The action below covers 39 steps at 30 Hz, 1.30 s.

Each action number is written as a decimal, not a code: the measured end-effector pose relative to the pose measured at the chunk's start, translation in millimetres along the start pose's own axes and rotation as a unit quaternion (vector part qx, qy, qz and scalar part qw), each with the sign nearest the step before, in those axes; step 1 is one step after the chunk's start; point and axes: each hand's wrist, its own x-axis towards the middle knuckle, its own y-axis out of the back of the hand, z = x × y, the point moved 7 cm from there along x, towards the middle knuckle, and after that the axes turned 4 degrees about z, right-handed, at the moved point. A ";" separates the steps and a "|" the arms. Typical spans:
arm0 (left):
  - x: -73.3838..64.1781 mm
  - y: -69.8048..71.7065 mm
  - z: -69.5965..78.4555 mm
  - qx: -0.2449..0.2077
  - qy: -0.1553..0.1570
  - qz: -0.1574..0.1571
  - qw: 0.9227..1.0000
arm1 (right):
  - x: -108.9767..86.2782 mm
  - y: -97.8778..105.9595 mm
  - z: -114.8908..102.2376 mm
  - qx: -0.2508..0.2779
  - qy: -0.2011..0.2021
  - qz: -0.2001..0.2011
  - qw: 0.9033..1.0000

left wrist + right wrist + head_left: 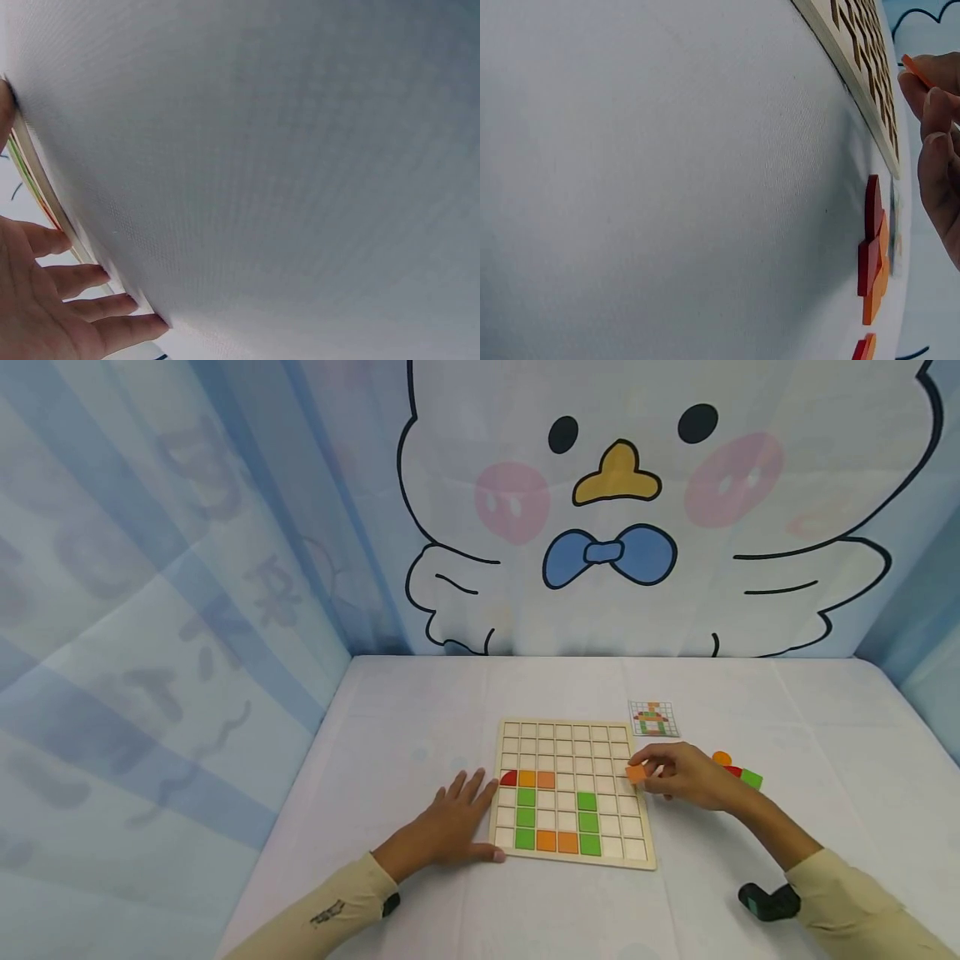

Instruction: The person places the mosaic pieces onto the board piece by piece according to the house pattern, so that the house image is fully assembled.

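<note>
A wooden grid board [566, 747] lies on the table with coloured tiles set in some of its cells. One row holds a red rounded tile [509, 778] and two orange squares [536, 779]; below are two columns of green squares [587, 822] with orange squares [557, 842] between them. My left hand [446, 822] rests at the board's left edge, fingers spread, fingertips against the rim in the left wrist view. Between thumb and fingers, my right hand [686, 774] pinches an orange square tile [636, 774] over the board's right edge.
Loose red, orange and green tiles [751, 778] lie right of the board, partly behind the right hand; the right wrist view shows several red and orange pieces [870, 259]. A pattern card [654, 719] lies behind the board. A printed curtain [607, 618] hangs behind the table.
</note>
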 end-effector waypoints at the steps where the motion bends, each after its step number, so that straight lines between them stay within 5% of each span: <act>1: 0.0 -0.2 0.0 -0.001 0.000 0.000 1.000 | 1.1 -1.3 -0.6 -0.002 0.001 0.001 1.000; 17: -0.2 -0.1 -1.1 -0.008 0.000 0.008 1.000 | 19.9 -28.7 -17.3 -0.018 0.019 0.026 0.999; 39: 1.4 -2.4 -1.4 -0.001 -0.001 0.005 1.000 | 40.1 -62.5 -38.6 0.001 0.043 -0.005 0.999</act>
